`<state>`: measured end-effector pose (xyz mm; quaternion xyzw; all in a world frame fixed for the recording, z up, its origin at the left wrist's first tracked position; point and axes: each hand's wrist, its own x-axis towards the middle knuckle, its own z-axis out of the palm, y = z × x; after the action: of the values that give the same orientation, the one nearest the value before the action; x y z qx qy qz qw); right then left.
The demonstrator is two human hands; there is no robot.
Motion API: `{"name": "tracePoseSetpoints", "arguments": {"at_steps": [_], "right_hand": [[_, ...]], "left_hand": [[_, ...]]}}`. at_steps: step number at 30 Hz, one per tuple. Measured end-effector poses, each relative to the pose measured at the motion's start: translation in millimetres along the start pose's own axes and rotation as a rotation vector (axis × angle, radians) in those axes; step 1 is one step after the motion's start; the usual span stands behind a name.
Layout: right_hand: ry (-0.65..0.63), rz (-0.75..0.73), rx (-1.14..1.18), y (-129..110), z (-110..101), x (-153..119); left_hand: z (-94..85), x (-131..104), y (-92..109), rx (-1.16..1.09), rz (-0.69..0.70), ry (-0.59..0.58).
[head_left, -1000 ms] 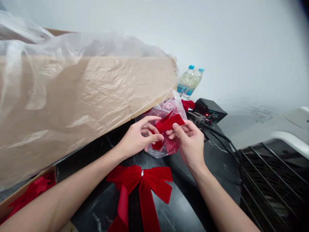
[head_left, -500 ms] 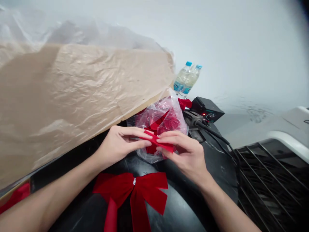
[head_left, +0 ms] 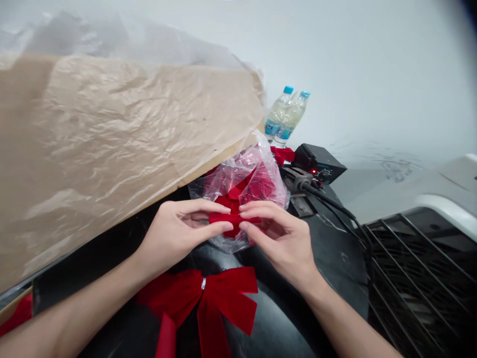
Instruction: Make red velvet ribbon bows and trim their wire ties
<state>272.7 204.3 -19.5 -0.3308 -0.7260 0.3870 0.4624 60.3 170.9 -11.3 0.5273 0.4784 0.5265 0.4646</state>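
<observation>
1. Head view: left hand [head_left: 171, 228] and right hand [head_left: 285, 232] are pinching strip [head_left: 235, 219], at bag's [head_left: 268, 154] near side.
2. Bow [head_left: 223, 298] is lying nearer than bag.
3. Risk: strip may be creasing if pinches are pressing unevenly.

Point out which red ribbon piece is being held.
The short strip pinched by left hand and right hand; the silver-tied bow lies on the black table, other pieces in the plastic bag.

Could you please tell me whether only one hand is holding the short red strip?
No, the left hand and the right hand both pinch the short red strip between thumb and fingers.
</observation>
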Motion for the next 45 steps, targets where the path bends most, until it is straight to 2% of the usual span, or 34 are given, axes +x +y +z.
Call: {"name": "tracePoseSetpoints", "arguments": {"at_steps": [4, 6, 10, 16, 20, 26, 31, 37, 42, 45], "right_hand": [[-0.129, 0.123, 0.060, -5, 0, 0], [-0.193, 0.172, 0.004, -7, 0, 0], [-0.187, 0.136, -0.149, -6, -1, 1], [-0.170, 0.176, -0.032, -5, -4, 3], [-0.209, 0.167, -0.033, -6, -7, 4], [-0.280, 0.227, 0.019, -7, -11, 5], [-0.347, 0.186, -0.032, -5, -15, 6], [-0.360, 0.080, -0.226, -5, -13, 3], [-0.366, 0.076, -0.199, -11, -9, 4], [-0.387, 0.014, -0.319, -22, -11, -1]], "left_hand": [[-2.5, 0, 0, 0.036, 0.002, -0.019], [-3.5, 1, 0, 0.046, -0.011, -0.046], [-4.7, 3, 2, 0.052, -0.057, -0.098], [-6.1, 5, 2, 0.018, -0.111, -0.112], [-7.4, 3, 1, 0.022, -0.104, -0.106], [-7.2, 2, 1, 0.028, -0.119, -0.138], [-8.1, 4, 2, 0.087, -0.071, -0.142], [-7.5, 3, 9, 0.213, -0.138, -0.259], [3.2, -4, 18, 0.177, -0.168, -0.208], [-1.2, -11, 25, 0.236, -0.221, -0.271]]}}
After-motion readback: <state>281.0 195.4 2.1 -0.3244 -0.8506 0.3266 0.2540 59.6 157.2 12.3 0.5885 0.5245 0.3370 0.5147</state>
